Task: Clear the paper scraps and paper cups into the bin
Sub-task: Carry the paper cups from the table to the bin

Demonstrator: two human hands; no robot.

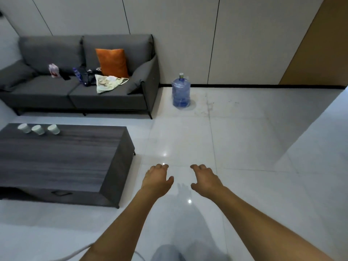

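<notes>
Holding: nothing; my left hand [157, 178] and right hand [205, 178] hang loose, empty
Table [62, 159]: three paper cups [38, 129]
Floor [235, 147]: glossy white tiles

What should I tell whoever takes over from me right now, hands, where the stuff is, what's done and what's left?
Left hand: empty, fingers loosely curled, held out over the floor.
Right hand: same, empty, apart from the left.
Three paper cups stand upside down in a row at the far left corner of the dark coffee table.
No bin and no paper scraps are in view.
Done: nothing visibly; the cups are still on the table.
Left: pick up the three cups, find the scraps and the bin, drop everything in.
</notes>
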